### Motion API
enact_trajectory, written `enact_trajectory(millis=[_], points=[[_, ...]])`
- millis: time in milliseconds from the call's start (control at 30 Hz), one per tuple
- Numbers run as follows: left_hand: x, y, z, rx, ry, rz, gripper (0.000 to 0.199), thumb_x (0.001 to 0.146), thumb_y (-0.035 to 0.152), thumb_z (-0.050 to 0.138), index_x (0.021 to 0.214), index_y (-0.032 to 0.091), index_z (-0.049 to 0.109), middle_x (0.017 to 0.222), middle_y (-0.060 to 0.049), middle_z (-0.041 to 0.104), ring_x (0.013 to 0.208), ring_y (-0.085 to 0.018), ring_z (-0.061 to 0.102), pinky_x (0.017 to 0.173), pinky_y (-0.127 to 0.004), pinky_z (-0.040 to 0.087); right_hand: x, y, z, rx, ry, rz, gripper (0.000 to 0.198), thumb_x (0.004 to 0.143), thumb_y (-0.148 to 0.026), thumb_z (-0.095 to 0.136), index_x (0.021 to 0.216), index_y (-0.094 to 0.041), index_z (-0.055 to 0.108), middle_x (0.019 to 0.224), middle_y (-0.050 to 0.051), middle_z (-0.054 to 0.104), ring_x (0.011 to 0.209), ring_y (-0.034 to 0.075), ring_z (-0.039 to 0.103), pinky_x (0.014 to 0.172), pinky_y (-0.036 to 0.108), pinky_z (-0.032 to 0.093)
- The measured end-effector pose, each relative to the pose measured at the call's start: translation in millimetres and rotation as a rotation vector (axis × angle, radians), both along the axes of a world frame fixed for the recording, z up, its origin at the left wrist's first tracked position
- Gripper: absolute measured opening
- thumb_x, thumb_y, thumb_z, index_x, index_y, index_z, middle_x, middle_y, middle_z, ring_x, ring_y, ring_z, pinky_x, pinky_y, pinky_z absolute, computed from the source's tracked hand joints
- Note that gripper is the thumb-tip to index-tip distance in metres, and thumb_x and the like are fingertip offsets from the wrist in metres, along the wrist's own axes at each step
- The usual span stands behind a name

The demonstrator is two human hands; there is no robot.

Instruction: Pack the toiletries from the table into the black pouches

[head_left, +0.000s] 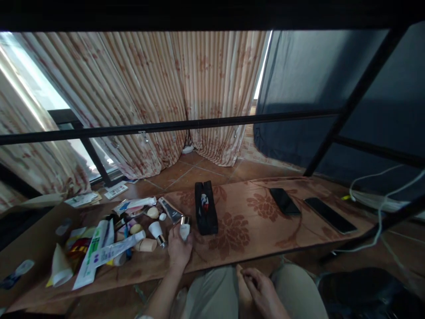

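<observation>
My left hand (pixel 180 250) rests on the cloth-covered bench, its fingers closed around a small white cosmetic bottle (pixel 185 230) with a shiny metallic cap. Just left of it lies a white tube with a silver cap (pixel 156 232), and behind it a dark grey squeeze tube (pixel 170 209). A black zip pouch (pixel 206 210) with a red and white print stands right of the bottle, apart from it. Low between my knees, my right hand (pixel 260 288) has its fingers curled together; no object shows in it.
Tubes, sponges and other cosmetics (pixel 116 241) are heaped on the bench's left part. A cardboard box (pixel 33 248) stands at far left. Two phones, one nearer (pixel 284 201) and one farther right (pixel 330 215), lie on the patterned cloth (pixel 252 235). A black metal rail (pixel 199 124) crosses behind.
</observation>
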State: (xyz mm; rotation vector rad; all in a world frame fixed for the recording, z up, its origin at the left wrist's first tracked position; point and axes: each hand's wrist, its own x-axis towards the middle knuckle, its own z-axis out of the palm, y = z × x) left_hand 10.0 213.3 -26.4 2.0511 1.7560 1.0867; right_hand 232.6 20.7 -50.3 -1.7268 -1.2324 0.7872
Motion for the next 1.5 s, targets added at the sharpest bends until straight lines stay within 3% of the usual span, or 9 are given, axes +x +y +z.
enact_trajectory(millis=[200, 300, 467, 567, 733, 900, 1033, 1300, 1500], points=[[-12, -8, -0.6, -0.014, -0.115, -0.109, 0.044, 0.075, 0.025, 0.057, 0.117, 0.013, 0.05, 0.118, -0.015, 0.052, 0.116, -0.029, 0.051, 0.101, -0.044, 0.042, -66, -2, -9, 0.003, 0.146, -0.07, 0.034, 0.082, -0.047, 0.053, 0.088, -0.019, 0.073, 0.089, 0.009, 0.072, 0.087, 0.028, 0.066, 0.079, 0.037, 0.051], [-16, -12, -2.1, 0.013, -0.136, -0.146, 0.046, 0.076, 0.027, 0.058, 0.119, 0.012, 0.05, 0.125, -0.017, 0.049, 0.121, -0.03, 0.047, 0.105, -0.044, 0.038, -80, 10, 9, 0.031, 0.171, -0.137, 0.039, 0.083, -0.049, 0.052, 0.095, -0.017, 0.071, 0.091, 0.01, 0.072, 0.085, 0.026, 0.066, 0.074, 0.035, 0.052], [-11, -18, 8.3, 0.164, -0.1, -0.191, 0.047, 0.078, 0.032, 0.059, 0.121, 0.016, 0.05, 0.132, -0.016, 0.046, 0.126, -0.033, 0.042, 0.105, -0.05, 0.036, -74, 59, 54, 0.179, -0.066, -0.165, 0.043, 0.082, -0.035, 0.054, 0.122, -0.019, 0.058, 0.118, 0.01, 0.063, 0.105, 0.023, 0.06, 0.091, 0.035, 0.048], [3, -18, 18.7, 0.217, -0.057, -0.24, 0.045, 0.081, 0.033, 0.059, 0.121, 0.014, 0.051, 0.129, -0.016, 0.05, 0.123, -0.033, 0.045, 0.103, -0.049, 0.037, -61, 91, 62, 0.227, -0.152, -0.218, 0.057, 0.078, -0.027, 0.055, 0.133, -0.015, 0.046, 0.133, 0.013, 0.053, 0.121, 0.026, 0.051, 0.101, 0.04, 0.041], [34, -7, 24.1, 0.086, -0.03, -0.281, 0.029, 0.086, 0.033, 0.054, 0.107, 0.014, 0.055, 0.103, -0.013, 0.061, 0.101, -0.027, 0.058, 0.087, -0.04, 0.048, -51, 128, 47, 0.171, -0.066, -0.162, 0.054, 0.073, -0.022, 0.058, 0.126, -0.02, 0.053, 0.123, 0.008, 0.061, 0.112, 0.024, 0.056, 0.098, 0.04, 0.043], [52, 4, 18.5, -0.012, -0.009, -0.292, 0.017, 0.091, 0.03, 0.044, 0.087, 0.017, 0.055, 0.081, -0.008, 0.062, 0.077, -0.023, 0.061, 0.069, -0.033, 0.048, -52, 146, 39, 0.164, 0.075, -0.1, 0.027, 0.076, -0.023, 0.057, 0.101, -0.018, 0.065, 0.096, 0.006, 0.07, 0.09, 0.022, 0.063, 0.086, 0.036, 0.048], [52, -4, 17.8, -0.01, -0.071, -0.282, 0.017, 0.09, 0.029, 0.045, 0.081, 0.019, 0.055, 0.076, -0.006, 0.061, 0.074, -0.02, 0.061, 0.066, -0.03, 0.046, -48, 142, 35, 0.186, 0.173, -0.105, 0.02, 0.081, -0.031, 0.056, 0.089, -0.017, 0.067, 0.088, 0.005, 0.071, 0.082, 0.021, 0.064, 0.081, 0.033, 0.05], [22, -56, 20.9, -0.191, -0.282, -0.352, 0.017, 0.086, 0.036, 0.054, 0.083, 0.019, 0.057, 0.07, 0.0, 0.061, 0.062, -0.014, 0.058, 0.059, -0.024, 0.045, -48, 94, 27, 0.163, 0.22, -0.017, 0.021, 0.082, -0.036, 0.059, 0.084, -0.017, 0.068, 0.081, 0.005, 0.069, 0.089, 0.023, 0.062, 0.083, 0.033, 0.048], [-7, -54, 25.8, 0.005, -0.172, -0.285, 0.022, 0.081, 0.025, 0.057, 0.102, 0.018, 0.058, 0.091, -0.006, 0.062, 0.084, -0.019, 0.061, 0.077, -0.032, 0.049, -44, 91, 26, 0.171, 0.26, 0.068, 0.024, 0.081, -0.039, 0.06, 0.091, -0.018, 0.068, 0.088, 0.004, 0.069, 0.086, 0.021, 0.062, 0.08, 0.031, 0.047]])
